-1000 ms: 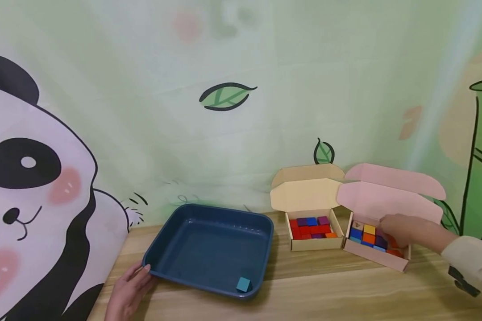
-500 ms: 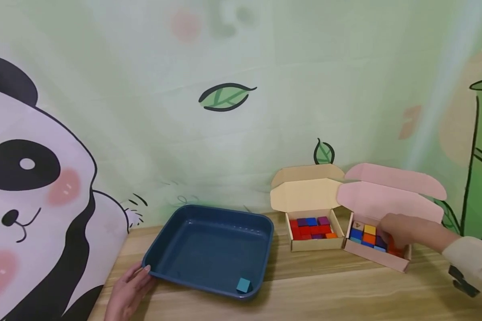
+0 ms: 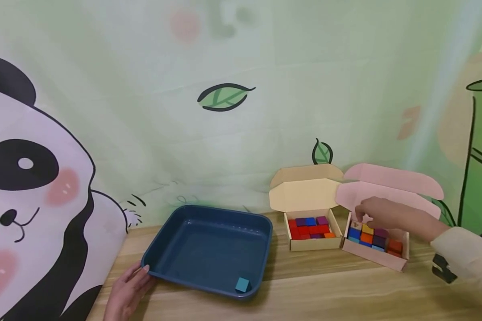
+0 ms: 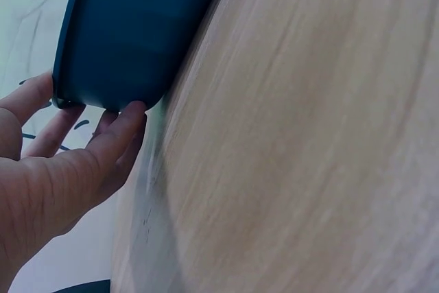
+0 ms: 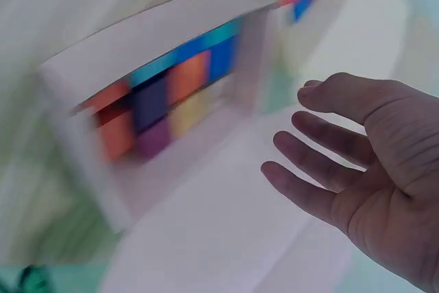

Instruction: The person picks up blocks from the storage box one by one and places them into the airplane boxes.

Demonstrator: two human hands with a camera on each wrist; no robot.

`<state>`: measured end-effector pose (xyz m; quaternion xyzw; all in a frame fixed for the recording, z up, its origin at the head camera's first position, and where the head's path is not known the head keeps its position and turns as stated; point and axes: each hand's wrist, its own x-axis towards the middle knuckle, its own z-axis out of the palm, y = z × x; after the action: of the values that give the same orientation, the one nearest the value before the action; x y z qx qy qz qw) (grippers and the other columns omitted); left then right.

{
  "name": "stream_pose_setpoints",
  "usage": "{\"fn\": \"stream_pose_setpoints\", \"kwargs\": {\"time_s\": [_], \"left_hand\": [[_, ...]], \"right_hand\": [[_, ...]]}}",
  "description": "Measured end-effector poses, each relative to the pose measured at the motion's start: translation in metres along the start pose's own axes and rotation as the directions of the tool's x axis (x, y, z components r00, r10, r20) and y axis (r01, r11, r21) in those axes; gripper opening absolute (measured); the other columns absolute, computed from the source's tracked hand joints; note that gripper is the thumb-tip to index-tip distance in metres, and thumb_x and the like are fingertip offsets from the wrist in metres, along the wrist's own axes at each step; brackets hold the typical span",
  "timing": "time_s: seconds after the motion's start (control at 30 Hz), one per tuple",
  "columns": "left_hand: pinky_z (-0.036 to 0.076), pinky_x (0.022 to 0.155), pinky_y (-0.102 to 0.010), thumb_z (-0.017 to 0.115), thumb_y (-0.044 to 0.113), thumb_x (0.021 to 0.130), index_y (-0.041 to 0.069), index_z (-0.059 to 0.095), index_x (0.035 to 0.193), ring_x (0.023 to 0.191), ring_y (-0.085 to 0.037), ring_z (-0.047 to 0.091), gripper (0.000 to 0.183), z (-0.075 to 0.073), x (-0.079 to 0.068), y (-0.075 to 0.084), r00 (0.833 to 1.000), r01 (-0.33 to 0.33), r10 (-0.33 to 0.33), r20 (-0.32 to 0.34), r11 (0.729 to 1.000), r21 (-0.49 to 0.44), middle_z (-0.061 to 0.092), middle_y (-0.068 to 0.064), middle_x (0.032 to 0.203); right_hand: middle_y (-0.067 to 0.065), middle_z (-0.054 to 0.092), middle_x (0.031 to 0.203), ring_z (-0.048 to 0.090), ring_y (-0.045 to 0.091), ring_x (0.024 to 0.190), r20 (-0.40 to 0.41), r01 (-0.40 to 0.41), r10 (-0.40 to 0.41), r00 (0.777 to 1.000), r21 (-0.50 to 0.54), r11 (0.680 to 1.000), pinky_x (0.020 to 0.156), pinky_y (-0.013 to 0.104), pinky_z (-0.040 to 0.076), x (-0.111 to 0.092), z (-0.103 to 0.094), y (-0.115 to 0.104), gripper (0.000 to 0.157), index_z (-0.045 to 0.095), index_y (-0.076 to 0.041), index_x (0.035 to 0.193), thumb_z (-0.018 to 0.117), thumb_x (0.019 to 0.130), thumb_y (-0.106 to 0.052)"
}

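My left hand (image 3: 126,290) is at the near left corner of a dark blue tray (image 3: 213,249). In the left wrist view its fingertips touch the outside of the tray's wall (image 4: 123,46) and one lies at the rim. A teal cube (image 3: 243,285) sits inside the tray's near right corner. My right hand (image 3: 379,211) is over the back left of an opened pink box (image 3: 373,255) of coloured cubes. The right wrist view shows that hand (image 5: 370,169) with its fingers spread and nothing held. Blurred orange, purple, yellow and blue cubes (image 5: 151,101) lie in the box.
Left of the pink box stands an opened beige box (image 3: 315,245), filled with red, blue, purple and orange cubes. Both lids stand up against the printed green cloth (image 3: 225,147) behind. The wooden table (image 3: 325,294) stretches across the front.
My right hand has lifted from the right part of the pink box and moved left and back, uncovering purple and red-orange cubes. My left hand, the tray and the teal cube stay put.
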<state>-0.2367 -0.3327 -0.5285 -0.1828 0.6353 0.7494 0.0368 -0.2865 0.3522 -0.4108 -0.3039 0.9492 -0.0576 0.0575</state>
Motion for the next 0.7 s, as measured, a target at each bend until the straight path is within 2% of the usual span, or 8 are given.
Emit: {"fn": "stream_pose_setpoints", "kwargs": {"time_s": [0.1, 0.2, 0.37, 0.47, 0.6, 0.7], "left_hand": [[0.056, 0.100, -0.040, 0.070, 0.018, 0.098, -0.001, 0.029, 0.155, 0.096, -0.010, 0.069, 0.073, -0.001, -0.002, -0.001, 1.000, 0.000, 0.000, 0.001, 1.000, 0.003, 0.065, -0.003, 0.117], [0.057, 0.098, -0.038, 0.071, 0.016, 0.098, 0.001, 0.034, 0.154, 0.095, -0.010, 0.069, 0.069, 0.000, -0.003, -0.001, 1.000, -0.017, 0.017, -0.013, 1.000, -0.004, 0.066, 0.000, 0.114], [0.057, 0.098, -0.038, 0.071, 0.014, 0.097, 0.008, 0.048, 0.144, 0.095, -0.010, 0.070, 0.053, 0.001, -0.003, -0.001, 0.999, -0.035, 0.035, -0.015, 0.999, -0.012, 0.067, 0.001, 0.113], [0.056, 0.099, -0.039, 0.073, 0.014, 0.096, 0.011, 0.052, 0.141, 0.096, -0.011, 0.070, 0.050, 0.001, -0.003, -0.001, 1.000, -0.024, 0.024, -0.010, 1.000, -0.019, 0.067, 0.001, 0.113], [0.056, 0.099, -0.040, 0.073, 0.013, 0.096, 0.011, 0.052, 0.139, 0.096, -0.011, 0.070, 0.048, 0.000, -0.003, -0.001, 1.000, -0.023, 0.023, -0.013, 0.999, -0.032, 0.067, 0.002, 0.112], [0.056, 0.099, -0.039, 0.072, 0.012, 0.096, 0.014, 0.054, 0.136, 0.096, -0.011, 0.070, 0.043, -0.001, -0.002, -0.003, 1.000, -0.029, 0.028, -0.014, 0.999, -0.031, 0.067, 0.000, 0.115]], "right_hand": [[-0.004, 0.062, 0.087, 0.054, 0.012, 0.075, -0.058, 0.071, -0.070, 0.996, 0.013, 0.997, 0.068, 0.027, 0.057, 0.021, -0.010, -0.027, 0.020, 0.067, -0.014, 0.090, 0.078, 0.082, 0.002], [-0.002, 0.063, 0.090, 0.056, 0.013, 0.076, -0.086, 0.145, -0.142, 0.986, 0.022, 0.989, 0.069, 0.026, 0.058, 0.042, -0.015, -0.061, 0.019, 0.070, -0.013, 0.093, 0.076, 0.084, 0.003], [-0.001, 0.064, 0.094, 0.058, 0.012, 0.079, -0.108, 0.331, -0.333, 0.937, -0.040, 0.943, 0.070, 0.024, 0.056, 0.077, -0.006, -0.120, 0.019, 0.069, -0.014, 0.095, 0.076, 0.084, 0.000], [-0.001, 0.066, 0.097, 0.059, 0.010, 0.083, -0.056, 0.426, -0.430, 0.901, -0.068, 0.902, 0.073, 0.021, 0.055, 0.095, 0.004, -0.154, 0.018, 0.070, -0.014, 0.098, 0.077, 0.086, -0.002], [-0.002, 0.067, 0.104, 0.060, 0.008, 0.089, 0.083, 0.473, -0.469, 0.879, -0.041, 0.880, 0.077, 0.013, 0.053, 0.118, 0.018, -0.199, 0.020, 0.070, -0.015, 0.107, 0.075, 0.090, -0.006], [-0.004, 0.065, 0.106, 0.059, 0.006, 0.088, 0.173, 0.492, -0.475, 0.863, -0.069, 0.868, 0.075, 0.011, 0.051, 0.133, 0.028, -0.228, 0.024, 0.070, -0.018, 0.112, 0.075, 0.091, -0.009]]}}
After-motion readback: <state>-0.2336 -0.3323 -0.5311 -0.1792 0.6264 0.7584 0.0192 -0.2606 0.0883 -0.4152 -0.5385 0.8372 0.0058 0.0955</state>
